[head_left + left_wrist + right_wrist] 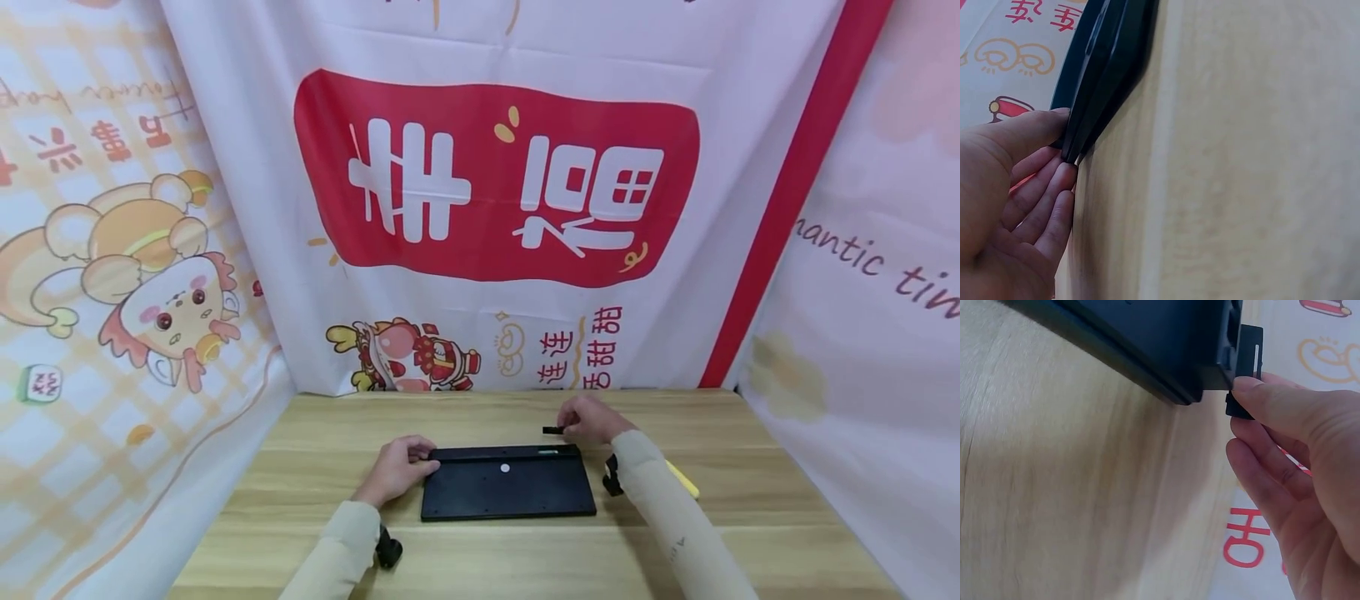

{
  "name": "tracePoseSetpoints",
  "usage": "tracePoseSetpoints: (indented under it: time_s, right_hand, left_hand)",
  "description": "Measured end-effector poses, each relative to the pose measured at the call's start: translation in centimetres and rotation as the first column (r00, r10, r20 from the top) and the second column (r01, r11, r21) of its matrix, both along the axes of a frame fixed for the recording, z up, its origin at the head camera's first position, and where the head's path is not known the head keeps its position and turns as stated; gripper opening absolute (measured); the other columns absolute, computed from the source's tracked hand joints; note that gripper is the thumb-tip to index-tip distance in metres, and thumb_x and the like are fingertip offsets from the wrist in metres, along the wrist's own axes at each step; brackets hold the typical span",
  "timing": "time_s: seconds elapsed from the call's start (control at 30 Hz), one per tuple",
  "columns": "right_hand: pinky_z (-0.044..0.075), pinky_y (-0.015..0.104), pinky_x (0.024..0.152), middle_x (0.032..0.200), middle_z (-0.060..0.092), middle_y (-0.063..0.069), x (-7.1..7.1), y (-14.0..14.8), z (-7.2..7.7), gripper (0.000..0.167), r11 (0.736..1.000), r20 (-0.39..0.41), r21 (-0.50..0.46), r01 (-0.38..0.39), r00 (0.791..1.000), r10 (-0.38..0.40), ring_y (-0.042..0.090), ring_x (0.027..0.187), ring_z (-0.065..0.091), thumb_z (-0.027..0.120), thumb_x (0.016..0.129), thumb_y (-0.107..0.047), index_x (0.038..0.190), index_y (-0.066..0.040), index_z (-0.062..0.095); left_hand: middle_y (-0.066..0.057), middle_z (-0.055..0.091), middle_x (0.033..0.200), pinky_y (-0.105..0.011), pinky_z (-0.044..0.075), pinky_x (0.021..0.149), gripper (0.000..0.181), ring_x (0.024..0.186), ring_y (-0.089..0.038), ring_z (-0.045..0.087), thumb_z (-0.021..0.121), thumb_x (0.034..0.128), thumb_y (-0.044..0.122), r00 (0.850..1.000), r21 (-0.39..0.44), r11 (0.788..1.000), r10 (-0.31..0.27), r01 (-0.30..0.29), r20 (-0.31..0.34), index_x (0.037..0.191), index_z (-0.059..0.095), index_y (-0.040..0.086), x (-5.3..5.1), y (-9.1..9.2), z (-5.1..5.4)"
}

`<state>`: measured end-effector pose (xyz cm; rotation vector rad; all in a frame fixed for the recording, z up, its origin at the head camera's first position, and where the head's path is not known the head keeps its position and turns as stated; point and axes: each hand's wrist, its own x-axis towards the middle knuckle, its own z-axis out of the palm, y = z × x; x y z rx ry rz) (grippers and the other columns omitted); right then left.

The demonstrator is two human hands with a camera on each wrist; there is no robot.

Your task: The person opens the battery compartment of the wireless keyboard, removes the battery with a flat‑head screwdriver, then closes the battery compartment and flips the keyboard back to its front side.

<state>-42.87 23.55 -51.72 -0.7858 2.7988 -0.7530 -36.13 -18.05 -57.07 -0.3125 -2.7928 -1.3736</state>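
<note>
A black keyboard [506, 493] lies on the table with its plain underside up and a round pale sticker near its middle. In the raised bar along its far edge, a small compartment shows a greenish battery [549, 452]. My left hand [400, 471] pinches the keyboard's far left corner, thumb on one face and fingertips at the other in the left wrist view. Just beyond the far right corner, my right hand [590, 419] holds a small black battery cover [1249, 356] between thumb and fingers. A slot runs along the cover, which stands beside the compartment end.
The wooden table [480, 558] carries a yellow object [684, 481], partly hidden behind the right forearm. Printed cloth [495, 333] hangs at the table's back edge and on both sides. Each wrist wears a black camera.
</note>
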Motion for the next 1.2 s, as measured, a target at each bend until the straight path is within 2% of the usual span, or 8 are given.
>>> tracePoseSetpoints:
  time_s: [0.17,0.27,0.53,0.73,0.9,0.97,1.1,1.2]
  right_hand:
    - [0.058,0.029,0.075,0.088,0.075,0.0,0.1,0.8,-0.9,0.012,0.999,0.043,0.001,0.038,0.998,-0.038,0.011,0.082,0.066,0.079,0.091,-0.001,0.095,-0.011,0.079]
    - [0.058,0.03,0.074,0.087,0.075,0.0,0.1,1.3,-1.2,0.012,0.999,0.024,0.012,0.032,0.999,-0.033,0.011,0.081,0.066,0.079,0.09,0.001,0.093,-0.011,0.079]
    - [0.061,0.037,0.082,0.096,0.076,0.001,0.6,1.9,-1.0,0.014,0.995,0.058,0.043,0.094,0.994,-0.097,0.013,0.09,0.069,0.078,0.093,-0.001,0.102,-0.011,0.08]
    - [0.063,0.044,0.089,0.109,0.078,0.01,1.0,2.5,0.6,0.021,0.995,0.0,0.064,0.079,0.997,-0.079,0.022,0.1,0.073,0.076,0.094,-0.003,0.115,-0.002,0.078]
    - [0.063,0.044,0.09,0.112,0.077,0.019,1.9,3.7,2.9,0.024,0.994,-0.062,0.091,0.06,0.997,-0.054,0.025,0.1,0.073,0.08,0.093,-0.005,0.116,0.001,0.076]
    - [0.063,0.044,0.089,0.11,0.076,0.018,2.5,4.5,3.8,0.024,0.991,-0.078,0.117,0.061,0.996,-0.052,0.025,0.099,0.073,0.081,0.092,-0.008,0.114,0.0,0.076]
    - [0.062,0.043,0.088,0.106,0.076,0.012,3.9,6.5,5.2,0.025,0.981,-0.033,0.157,0.111,0.994,-0.107,0.021,0.096,0.069,0.083,0.091,-0.014,0.113,-0.002,0.077]
    - [0.06,0.042,0.085,0.101,0.074,0.007,5.1,8.3,5.6,0.022,0.971,0.004,0.184,0.152,0.988,-0.155,0.017,0.09,0.065,0.084,0.091,-0.016,0.109,-0.004,0.077]
  left_hand:
    - [-0.003,0.076,0.109,-0.043,0.061,0.095,0.022,0.102,-0.017,0.07,0.083,0.0932,0.019,1.0,-0.009,1.0,-0.014,0.014,0.005,0.114,0.078,0.015,0.1,0.4,0.0]
    - [-0.003,0.076,0.109,-0.043,0.061,0.095,0.022,0.103,-0.017,0.071,0.083,0.0932,0.019,1.0,-0.008,1.0,-0.022,0.022,0.005,0.114,0.078,0.014,0.2,0.7,-0.1]
    - [-0.003,0.076,0.111,-0.043,0.061,0.095,0.022,0.103,-0.018,0.07,0.082,0.0938,0.021,0.999,-0.011,0.999,-0.034,0.034,0.012,0.115,0.077,0.014,0.5,1.1,-0.1]
    - [-0.003,0.076,0.11,-0.044,0.061,0.095,0.022,0.103,-0.018,0.071,0.083,0.0934,0.02,0.999,0.0,1.0,-0.025,0.025,0.02,0.114,0.077,0.015,0.3,1.1,-0.1]
    - [-0.002,0.076,0.109,-0.043,0.061,0.095,0.021,0.103,-0.017,0.071,0.083,0.0931,0.02,1.0,-0.012,1.0,-0.002,0.002,0.007,0.113,0.078,0.016,0.1,0.7,-0.1]
    - [-0.001,0.076,0.11,-0.043,0.061,0.095,0.021,0.103,-0.017,0.071,0.083,0.093,0.02,1.0,-0.018,1.0,0.006,-0.006,0.002,0.113,0.078,0.016,0.1,0.5,-0.1]
    - [-0.003,0.076,0.111,-0.044,0.061,0.096,0.023,0.104,-0.018,0.071,0.083,0.093,0.019,1.0,-0.012,1.0,0.008,-0.007,0.011,0.114,0.078,0.014,0.2,0.2,0.3]
    - [-0.003,0.076,0.111,-0.044,0.061,0.096,0.024,0.104,-0.019,0.071,0.083,0.0929,0.019,1.0,-0.013,1.0,0.009,-0.009,0.021,0.115,0.077,0.013,0.3,0.1,0.5]
